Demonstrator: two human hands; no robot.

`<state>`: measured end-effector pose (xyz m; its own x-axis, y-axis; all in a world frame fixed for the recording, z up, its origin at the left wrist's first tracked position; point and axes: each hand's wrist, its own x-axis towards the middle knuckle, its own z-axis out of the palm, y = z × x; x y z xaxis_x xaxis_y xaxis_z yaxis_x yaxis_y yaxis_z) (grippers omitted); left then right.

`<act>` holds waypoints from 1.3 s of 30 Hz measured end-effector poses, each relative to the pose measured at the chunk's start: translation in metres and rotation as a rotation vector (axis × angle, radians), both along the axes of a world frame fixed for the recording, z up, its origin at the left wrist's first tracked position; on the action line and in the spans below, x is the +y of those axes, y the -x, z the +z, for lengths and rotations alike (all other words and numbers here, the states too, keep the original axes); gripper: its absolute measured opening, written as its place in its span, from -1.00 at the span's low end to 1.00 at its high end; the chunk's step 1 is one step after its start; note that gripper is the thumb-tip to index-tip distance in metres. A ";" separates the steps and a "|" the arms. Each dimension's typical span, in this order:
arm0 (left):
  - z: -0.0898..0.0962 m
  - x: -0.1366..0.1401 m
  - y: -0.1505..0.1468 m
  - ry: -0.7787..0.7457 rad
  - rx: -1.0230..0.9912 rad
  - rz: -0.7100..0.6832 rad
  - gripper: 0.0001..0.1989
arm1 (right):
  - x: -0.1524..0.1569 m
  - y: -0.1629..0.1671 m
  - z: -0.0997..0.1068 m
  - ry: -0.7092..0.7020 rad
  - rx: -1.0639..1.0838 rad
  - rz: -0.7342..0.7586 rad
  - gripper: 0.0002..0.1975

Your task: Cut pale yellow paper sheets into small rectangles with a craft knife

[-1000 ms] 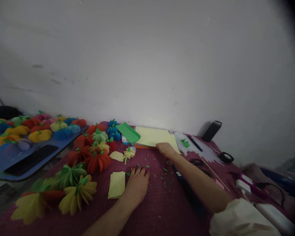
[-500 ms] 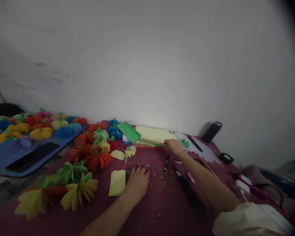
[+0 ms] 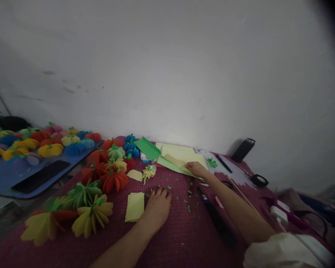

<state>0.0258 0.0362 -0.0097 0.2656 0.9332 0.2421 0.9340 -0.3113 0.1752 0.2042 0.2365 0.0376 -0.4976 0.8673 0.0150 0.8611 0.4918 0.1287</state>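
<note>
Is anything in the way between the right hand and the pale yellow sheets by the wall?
Nothing visible: the right hand is at the near edge of the pale yellow sheets, by a turned-up flap. The green folded sheet lies at their left end, away from the hand.

Pale yellow sheets (image 3: 181, 150) lie askew, overlapping — one front edge turned up — along the worktop's (image 3: 173, 242) far edge.

Craft workspace; pumpkin ornaments (image 3: 114, 181), scraps (image 3: 189, 209), sheets (image 3: 181, 150)

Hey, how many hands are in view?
2: the left hand lies on the red table beside the small yellow stack; the right hand holds a yellow sheet.
</note>
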 end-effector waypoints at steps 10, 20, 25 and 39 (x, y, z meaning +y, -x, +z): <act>0.002 0.000 0.000 -0.001 0.001 -0.003 -0.67 | 0.000 -0.005 0.004 -0.152 0.054 -0.214 -0.70; 0.001 0.000 0.000 -0.018 -0.011 -0.011 -0.69 | -0.003 -0.012 0.023 -0.284 0.144 -0.326 -0.64; 0.002 -0.001 0.001 -0.022 -0.017 -0.013 -0.67 | -0.005 -0.019 0.037 -0.351 0.234 -0.344 -0.64; -0.007 -0.003 -0.002 0.042 -0.012 -0.134 -0.39 | -0.112 -0.025 0.094 -0.468 0.657 -0.006 -0.71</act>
<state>0.0275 0.0335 -0.0163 0.3857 0.8990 0.2073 0.8823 -0.4251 0.2020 0.2293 0.1242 0.1312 -0.2565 0.7013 0.6651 0.8349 0.5074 -0.2130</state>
